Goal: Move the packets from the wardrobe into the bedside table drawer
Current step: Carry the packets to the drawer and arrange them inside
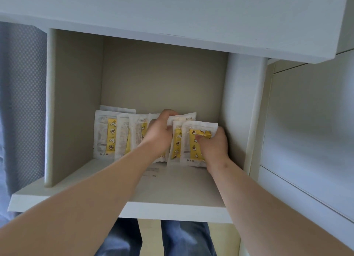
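Several white packets with yellow printed panels stand upright in a row at the back of a wardrobe shelf. My left hand reaches into the middle of the row, fingers curled over the top of a packet there. My right hand grips the front right packet, thumb pressed on its yellow face. The bedside table drawer is out of view.
The shelf compartment has beige side walls and a white board overhead. A grey-blue curtain hangs to the left. White wardrobe panels stand to the right. My legs in jeans show below the shelf.
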Available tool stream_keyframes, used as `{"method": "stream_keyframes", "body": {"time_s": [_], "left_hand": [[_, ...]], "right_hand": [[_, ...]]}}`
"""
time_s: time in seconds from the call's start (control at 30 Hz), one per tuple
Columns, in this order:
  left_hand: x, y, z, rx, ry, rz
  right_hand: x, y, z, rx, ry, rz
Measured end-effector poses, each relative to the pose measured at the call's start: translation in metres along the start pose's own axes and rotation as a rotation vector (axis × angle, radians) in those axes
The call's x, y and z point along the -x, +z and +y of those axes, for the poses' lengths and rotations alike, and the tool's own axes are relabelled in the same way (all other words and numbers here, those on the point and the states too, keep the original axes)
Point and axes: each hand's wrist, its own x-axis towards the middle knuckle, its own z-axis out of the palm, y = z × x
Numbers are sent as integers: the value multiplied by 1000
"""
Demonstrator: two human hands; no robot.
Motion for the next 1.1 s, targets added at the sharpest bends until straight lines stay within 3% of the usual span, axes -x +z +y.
{"method": "stream_keyframes", "body": {"time_s": [0.07,0.17,0.33,0.57,0.8,0.9,1.1], "left_hand": [[3,3,-2,-179,49,-1],[3,4,-13,-631,245,45],[-6,-9,-25,-890,266,-46],[-16,-12,-17,-946,343,-31],[-17,-21,-21,-977,422,-60],[-17,-32,-26,-1004,419,-105],[-15,-44,-33,-959,362,-105]], "right_hand": [[1,-1,-1,81,-26,29],[2,1,-1,166,-51,61],[0,4,-4,226,-51,72],[7,0,-8,389,-181,87],[18,-2,-26,1277,-494,22],[10,-2,-28,1476,-622,20],[-4,1,-28,1643,-584,-70]]}}
